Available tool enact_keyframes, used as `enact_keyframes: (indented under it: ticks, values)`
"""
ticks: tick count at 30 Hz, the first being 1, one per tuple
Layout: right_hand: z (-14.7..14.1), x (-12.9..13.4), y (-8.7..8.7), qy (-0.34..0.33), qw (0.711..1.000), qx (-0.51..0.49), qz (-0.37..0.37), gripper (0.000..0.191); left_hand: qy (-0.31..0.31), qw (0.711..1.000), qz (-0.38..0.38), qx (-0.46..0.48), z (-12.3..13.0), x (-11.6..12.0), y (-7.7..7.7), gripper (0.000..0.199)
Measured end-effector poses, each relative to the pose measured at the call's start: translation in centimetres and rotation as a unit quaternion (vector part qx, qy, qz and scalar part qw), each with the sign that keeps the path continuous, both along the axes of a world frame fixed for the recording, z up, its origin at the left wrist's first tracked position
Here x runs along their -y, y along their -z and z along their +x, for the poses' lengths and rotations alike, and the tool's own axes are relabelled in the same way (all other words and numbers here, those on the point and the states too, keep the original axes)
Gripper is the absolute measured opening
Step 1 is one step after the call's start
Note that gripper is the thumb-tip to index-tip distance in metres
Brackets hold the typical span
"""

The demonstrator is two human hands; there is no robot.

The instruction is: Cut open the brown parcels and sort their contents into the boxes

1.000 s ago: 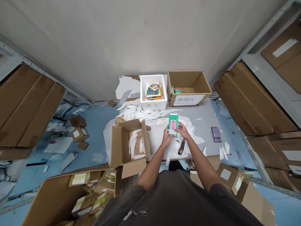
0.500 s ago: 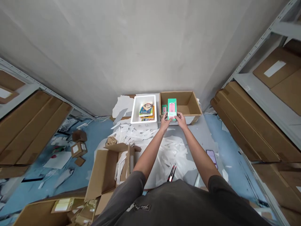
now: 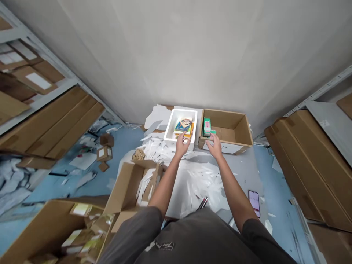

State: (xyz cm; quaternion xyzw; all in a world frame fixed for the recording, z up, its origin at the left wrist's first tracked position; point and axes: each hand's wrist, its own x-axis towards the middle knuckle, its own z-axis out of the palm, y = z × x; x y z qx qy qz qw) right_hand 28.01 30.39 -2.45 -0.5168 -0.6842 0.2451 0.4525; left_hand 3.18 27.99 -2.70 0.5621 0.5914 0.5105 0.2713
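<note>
Green boxes with a pink picture (image 3: 207, 125) rest inside the left part of a cardboard box (image 3: 233, 142). My right hand (image 3: 215, 145) is at that box's front edge, fingers apart, holding nothing. My left hand (image 3: 182, 145) reaches over the near rim of a white foam box (image 3: 168, 126), its fingers spread and empty. Just beyond its fingertips lies a small stack of books, a blue and yellow one (image 3: 182, 125) on top with orange below.
White paper strips and plastic (image 3: 200, 179) cover the table's middle. A phone (image 3: 254, 202) lies at right, a dark tool (image 3: 202, 202) near my body. Open cartons (image 3: 127, 187) stand at left; loaded shelves (image 3: 55, 124) flank both sides.
The green box that both hands held now sits in the cardboard box, let go. My left hand has moved left to the foam box, and the view has shifted.
</note>
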Motion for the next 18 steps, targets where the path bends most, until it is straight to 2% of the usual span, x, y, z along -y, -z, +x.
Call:
enact_keyframes:
  ticks: [4, 6, 8, 11, 13, 15, 18]
  values:
    - [-6.4, 7.0, -1.8, -0.078, 0.996, 0.026, 0.025, 0.052, 0.011, 0.996, -0.043, -0.076, -8.5, 9.2, 0.4, 0.045]
    - [-11.4, 11.3, -2.1, -0.127, 0.992, 0.011, 0.023, 0.048, 0.011, 0.988, -0.069, -0.138, -13.6, 15.1, 1.2, 0.040]
    - [-17.2, 16.0, -1.6, -0.191, 0.981, -0.004, 0.003, 0.043, 0.005, 0.973, -0.103, -0.207, -18.5, 21.3, 2.1, 0.037]
    - [-26.1, 23.4, 0.3, -0.317, 0.947, 0.028, -0.044, 0.035, 0.014, 0.942, -0.184, -0.281, -24.3, 29.9, 3.7, 0.037]
    - [-30.4, 27.6, 2.3, -0.371, 0.921, 0.092, -0.073, 0.031, 0.045, 0.918, -0.245, -0.308, -26.8, 34.7, 5.1, 0.041]
    - [-32.4, 31.0, 4.6, -0.363, 0.910, 0.173, -0.103, 0.034, 0.070, 0.897, -0.296, -0.322, -28.3, 38.3, 6.7, 0.048]
    - [-31.2, 34.7, 8.2, -0.266, 0.911, 0.270, -0.160, 0.052, 0.091, 0.891, -0.320, -0.309, -28.9, 41.6, 9.1, 0.060]
